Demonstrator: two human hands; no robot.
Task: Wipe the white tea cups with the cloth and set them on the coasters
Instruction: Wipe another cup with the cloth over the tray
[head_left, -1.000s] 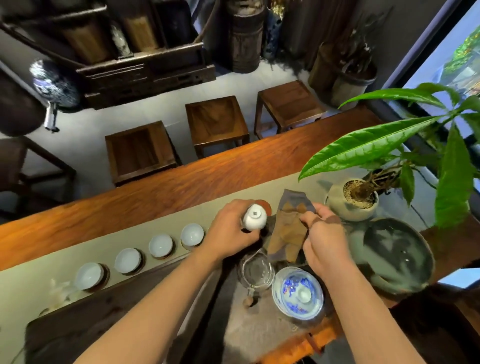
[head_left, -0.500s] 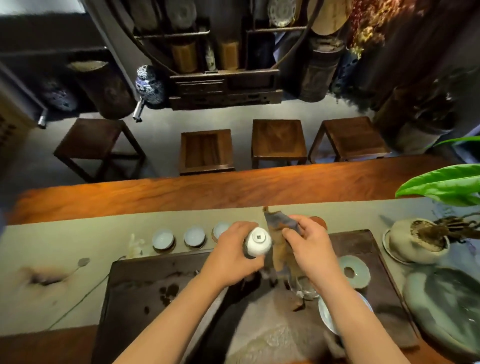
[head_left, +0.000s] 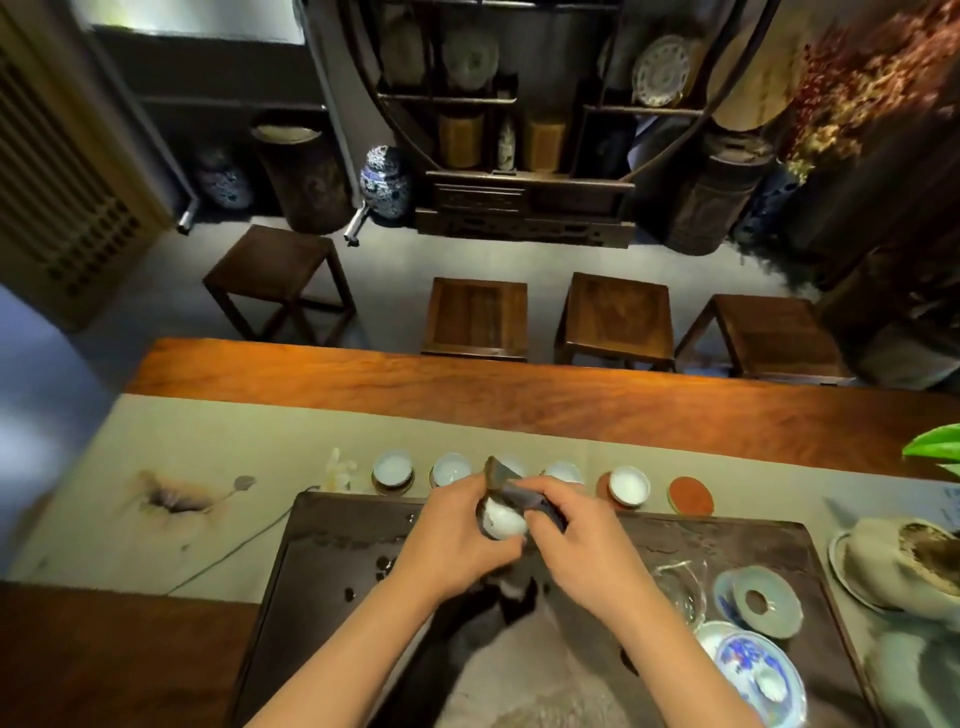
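Note:
My left hand (head_left: 457, 545) grips a small white tea cup (head_left: 503, 521) over the dark tea tray (head_left: 332, 561). My right hand (head_left: 576, 545) pinches a dark cloth (head_left: 511, 486) and presses it against the cup's rim and side. Behind my hands a row of white cups stands on coasters on the green runner: one cup (head_left: 392, 467) at the left, another (head_left: 451, 469) beside it, one (head_left: 563, 472) partly hidden by my right hand, and one (head_left: 629, 486) on a red coaster. A bare red coaster (head_left: 690, 496) lies at the right end.
On the tray's right side lie a glass pitcher (head_left: 678, 592), a pale green ring-shaped strainer holder (head_left: 763, 603) and a blue-and-white lidded bowl (head_left: 756, 675). A potted plant's pot (head_left: 904, 566) stands far right. Wooden stools (head_left: 615, 317) stand beyond the table.
The view has swung up and left. The cup has turned in my left hand from base-up to its side, and the cloth in my right hand now wraps over it.

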